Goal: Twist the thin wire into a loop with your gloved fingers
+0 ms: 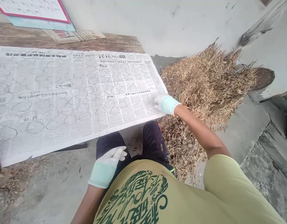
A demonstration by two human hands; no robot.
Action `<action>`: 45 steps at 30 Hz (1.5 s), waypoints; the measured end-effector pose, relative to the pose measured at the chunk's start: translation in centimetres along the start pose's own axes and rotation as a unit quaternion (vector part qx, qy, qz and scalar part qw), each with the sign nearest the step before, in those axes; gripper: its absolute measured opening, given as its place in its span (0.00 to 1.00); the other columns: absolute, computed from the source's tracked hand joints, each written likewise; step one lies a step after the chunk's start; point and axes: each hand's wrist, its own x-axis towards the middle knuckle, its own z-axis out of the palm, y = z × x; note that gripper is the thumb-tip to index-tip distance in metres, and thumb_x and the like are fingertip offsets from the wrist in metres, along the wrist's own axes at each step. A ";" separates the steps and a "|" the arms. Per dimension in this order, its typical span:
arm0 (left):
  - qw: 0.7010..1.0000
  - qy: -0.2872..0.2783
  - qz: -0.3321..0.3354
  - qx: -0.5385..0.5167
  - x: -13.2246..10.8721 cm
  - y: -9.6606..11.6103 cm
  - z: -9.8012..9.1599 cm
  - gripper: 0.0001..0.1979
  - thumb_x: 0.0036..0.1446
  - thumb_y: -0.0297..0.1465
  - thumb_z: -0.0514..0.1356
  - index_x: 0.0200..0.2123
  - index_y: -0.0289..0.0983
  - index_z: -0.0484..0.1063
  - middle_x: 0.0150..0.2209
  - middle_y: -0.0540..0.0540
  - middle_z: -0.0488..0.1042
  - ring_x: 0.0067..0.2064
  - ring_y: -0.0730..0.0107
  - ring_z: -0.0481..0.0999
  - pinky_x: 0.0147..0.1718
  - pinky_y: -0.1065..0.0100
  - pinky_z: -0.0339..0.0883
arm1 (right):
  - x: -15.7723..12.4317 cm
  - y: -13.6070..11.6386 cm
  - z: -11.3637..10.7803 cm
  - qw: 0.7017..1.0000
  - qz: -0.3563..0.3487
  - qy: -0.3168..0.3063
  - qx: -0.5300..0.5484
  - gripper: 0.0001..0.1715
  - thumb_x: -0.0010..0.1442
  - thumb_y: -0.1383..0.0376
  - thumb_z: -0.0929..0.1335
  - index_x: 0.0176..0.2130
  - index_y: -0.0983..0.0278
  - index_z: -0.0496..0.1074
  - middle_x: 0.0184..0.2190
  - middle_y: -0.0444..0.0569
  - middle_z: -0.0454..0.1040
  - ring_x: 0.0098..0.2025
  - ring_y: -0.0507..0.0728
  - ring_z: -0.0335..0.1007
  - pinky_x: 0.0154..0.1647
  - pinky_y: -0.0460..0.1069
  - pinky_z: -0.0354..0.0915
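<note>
Pale mint-and-white gloves cover both hands: left hand [107, 168], right hand [166, 104]. An olive-green short-sleeved T-shirt [157, 199] carries a dark green printed design; trousers [152, 141] are dark.

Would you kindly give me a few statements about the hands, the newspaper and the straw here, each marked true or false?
1. The right hand rests on the near right corner of the newspaper. True.
2. The left hand holds a clump of straw. False: it holds nothing and lies against the person's thigh.
3. Both hands wear light gloves. True.
4. The straw is heaped on top of the newspaper. False: it lies on the ground to the right of it.
5. The newspaper is rolled into a tube. False: it is spread flat and open.
</note>
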 end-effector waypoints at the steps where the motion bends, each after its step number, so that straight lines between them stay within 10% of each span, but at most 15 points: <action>1: 1.000 0.000 0.000 0.005 0.0 0.0 0.0 0.31 0.54 0.57 0.56 0.45 0.39 0.82 0.36 0.43 0.84 0.40 0.53 0.82 0.52 0.52 0.72 | 0.1 -0.7 0.4 1.000 -0.009 -0.012 -0.014 0.21 0.69 0.57 0.66 0.48 0.69 0.81 0.43 0.60 0.81 0.39 0.64 0.79 0.40 0.55 0.71; 9: 0.999 0.017 0.030 0.021 -0.5 -0.4 -0.4 0.29 0.57 0.56 0.57 0.43 0.40 0.83 0.35 0.44 0.85 0.38 0.55 0.84 0.46 0.57 0.76 | -0.8 -4.2 2.1 0.989 -0.078 0.053 -0.116 0.17 0.63 0.79 0.63 0.43 0.76 0.80 0.39 0.69 0.81 0.47 0.71 0.80 0.45 0.59 0.71; 16: 0.999 0.024 0.032 0.011 -0.7 0.1 -0.1 0.27 0.57 0.54 0.58 0.43 0.40 0.83 0.35 0.44 0.85 0.37 0.56 0.84 0.44 0.59 0.77 | -3.1 -4.1 1.2 0.983 -0.101 0.115 -0.103 0.16 0.64 0.77 0.62 0.42 0.73 0.78 0.39 0.65 0.80 0.45 0.68 0.77 0.45 0.57 0.66; 20: 0.999 0.036 0.033 0.004 -0.8 1.0 -0.4 0.27 0.58 0.54 0.57 0.45 0.40 0.83 0.36 0.44 0.85 0.38 0.57 0.84 0.47 0.58 0.76 | -6.1 -4.9 0.4 0.972 -0.061 0.209 0.087 0.17 0.67 0.70 0.62 0.30 0.65 0.75 0.29 0.53 0.77 0.34 0.59 0.72 0.40 0.52 0.63; 26: 0.993 0.084 0.081 -0.030 -2.0 4.1 -0.8 0.25 0.61 0.50 0.57 0.46 0.39 0.82 0.36 0.44 0.84 0.39 0.58 0.82 0.51 0.57 0.74 | -8.9 -7.7 0.5 0.820 -0.003 0.255 0.512 0.09 0.61 0.63 0.65 0.29 0.61 0.71 0.28 0.44 0.77 0.32 0.53 0.72 0.38 0.49 0.66; 33: 0.995 0.004 0.086 -0.053 -4.2 7.9 0.3 0.22 0.59 0.47 0.60 0.47 0.41 0.82 0.35 0.46 0.84 0.37 0.59 0.82 0.42 0.61 0.76 | -8.0 -12.1 3.0 0.648 -0.033 0.198 0.734 0.10 0.59 0.59 0.66 0.28 0.60 0.69 0.24 0.45 0.76 0.28 0.54 0.72 0.36 0.51 0.72; 40: 0.960 0.084 0.128 -0.236 -2.6 7.3 1.1 0.22 0.60 0.46 0.63 0.47 0.34 0.81 0.31 0.46 0.80 0.32 0.66 0.76 0.39 0.64 0.73 | -8.7 -16.5 5.9 0.618 -0.025 0.147 0.772 0.08 0.58 0.61 0.67 0.29 0.61 0.72 0.27 0.46 0.78 0.30 0.54 0.73 0.37 0.50 0.72; 45: 0.973 0.072 0.140 -0.168 -2.6 7.1 0.4 0.16 0.62 0.43 0.60 0.34 0.37 0.81 0.24 0.48 0.76 0.28 0.68 0.73 0.34 0.66 0.71 | -9.1 -16.8 6.4 0.646 -0.003 0.119 0.754 0.07 0.56 0.62 0.69 0.35 0.61 0.76 0.29 0.45 0.79 0.31 0.54 0.76 0.38 0.50 0.74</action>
